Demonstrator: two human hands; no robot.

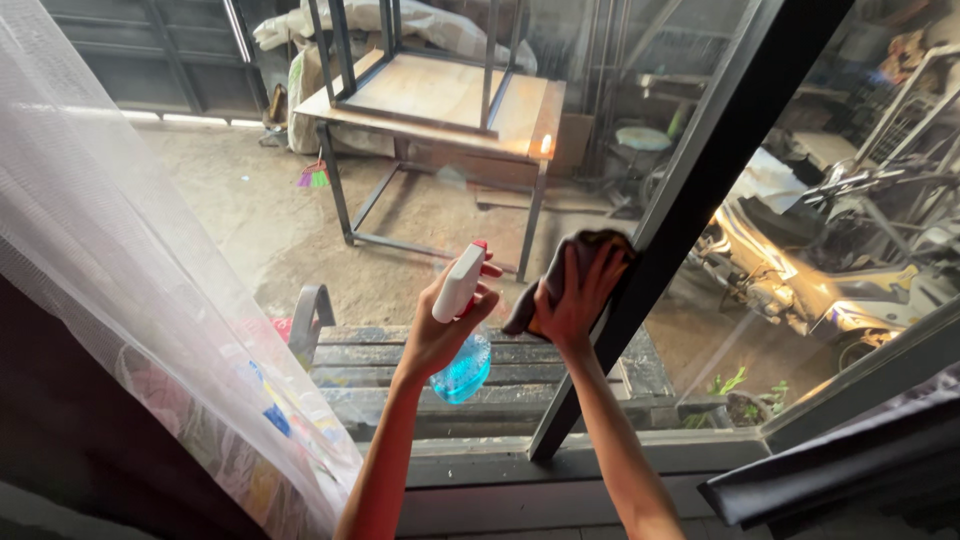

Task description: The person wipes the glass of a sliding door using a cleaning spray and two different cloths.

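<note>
Looking out through the big window pane point(420, 200), you see a yard with a wooden-topped metal table point(440, 95) on a dusty concrete floor and a wooden bench point(400, 365) just below the sill. A dark window frame bar point(690, 190) cuts diagonally across the glass, and a white net curtain point(130, 300) hangs at the left. The right hand point(578, 295) lies spread, palm pressing a dark cloth point(565, 260) flat against the glass right beside the bar. The left hand point(448, 325) is closed round the neck of a spray bottle point(462, 330), white trigger head up, blue liquid below, held close to the glass and just left of the cloth. I'd judge the cloth could snag on the bar's edge, or leave streaks if the pane is gritty. The bottle, gripped one-handed and tilted, might drip onto the sill.
</note>
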